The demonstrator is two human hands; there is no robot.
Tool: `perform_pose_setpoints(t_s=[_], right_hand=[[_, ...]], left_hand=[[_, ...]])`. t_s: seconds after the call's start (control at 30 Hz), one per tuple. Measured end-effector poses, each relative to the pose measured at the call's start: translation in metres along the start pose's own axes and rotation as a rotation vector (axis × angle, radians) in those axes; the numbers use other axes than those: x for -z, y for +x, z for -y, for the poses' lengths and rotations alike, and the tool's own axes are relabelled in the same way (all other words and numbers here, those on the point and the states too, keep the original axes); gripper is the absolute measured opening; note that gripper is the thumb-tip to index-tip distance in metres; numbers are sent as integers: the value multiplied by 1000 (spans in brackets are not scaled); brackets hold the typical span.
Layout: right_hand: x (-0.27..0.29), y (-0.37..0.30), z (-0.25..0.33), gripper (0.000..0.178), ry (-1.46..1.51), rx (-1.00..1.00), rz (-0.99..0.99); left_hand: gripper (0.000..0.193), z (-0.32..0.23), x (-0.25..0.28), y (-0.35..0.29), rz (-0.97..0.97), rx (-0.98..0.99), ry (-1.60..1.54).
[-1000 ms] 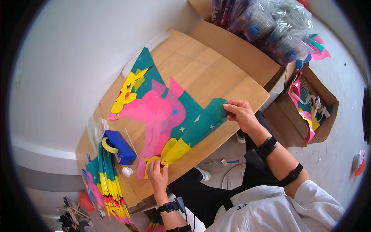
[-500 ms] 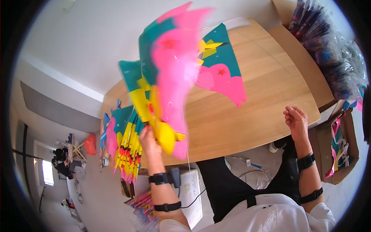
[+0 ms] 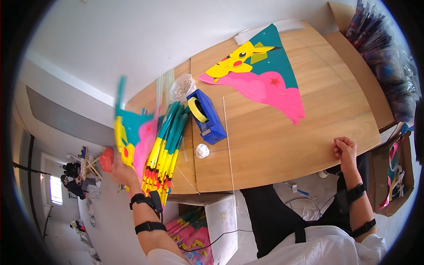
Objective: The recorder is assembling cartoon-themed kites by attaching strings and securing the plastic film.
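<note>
At the far left, beyond the table edge, my left hand [image 3: 125,173] is closed on a thin printed kite sheet [image 3: 143,137] in teal, pink and yellow. The sheet stands up from my fingers and its upper tip is blurred. Beside it lie several rolled or folded kite sheets [image 3: 164,154], fanned over the table's left edge. Flat on the far side of the table rests a stack of matching triangular sheets [image 3: 265,85] with a yellow cartoon figure. My right hand [image 3: 346,150] hovers at the table's right front edge, its fingers curled and nothing visible in them.
A blue tape dispenser [image 3: 211,121] stands between the rolled sheets and a thin rod [image 3: 227,141]. Near it are a bowl of small pieces [image 3: 182,87] and a white ball [image 3: 202,151]. Boxes stand below left [image 3: 223,225] and at right [image 3: 397,198]; bagged goods [image 3: 380,66] fill another.
My left hand has swung the kite sheet leftward and down, from above the table to beyond its left edge, uncovering the tape dispenser and bowl. My right hand stays curled near the table edge.
</note>
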State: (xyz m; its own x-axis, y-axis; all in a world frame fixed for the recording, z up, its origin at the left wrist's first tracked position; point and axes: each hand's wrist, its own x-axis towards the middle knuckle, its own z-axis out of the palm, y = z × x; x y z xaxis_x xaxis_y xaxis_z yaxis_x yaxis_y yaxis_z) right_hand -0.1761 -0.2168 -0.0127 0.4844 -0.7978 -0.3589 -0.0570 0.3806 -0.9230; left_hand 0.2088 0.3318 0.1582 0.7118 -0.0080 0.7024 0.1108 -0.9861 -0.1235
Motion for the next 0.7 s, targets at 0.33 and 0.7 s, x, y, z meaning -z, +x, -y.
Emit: perform_pose_setpoints(t_s=[0.33, 0.7], right_hand=[[-9, 4, -9, 8, -132, 49, -15], [-11, 3, -10, 7, -188, 75, -2]], left_hand=[[40, 7, -85, -67, 641, -55, 106], [6, -123, -79, -88, 778, -175, -1042]])
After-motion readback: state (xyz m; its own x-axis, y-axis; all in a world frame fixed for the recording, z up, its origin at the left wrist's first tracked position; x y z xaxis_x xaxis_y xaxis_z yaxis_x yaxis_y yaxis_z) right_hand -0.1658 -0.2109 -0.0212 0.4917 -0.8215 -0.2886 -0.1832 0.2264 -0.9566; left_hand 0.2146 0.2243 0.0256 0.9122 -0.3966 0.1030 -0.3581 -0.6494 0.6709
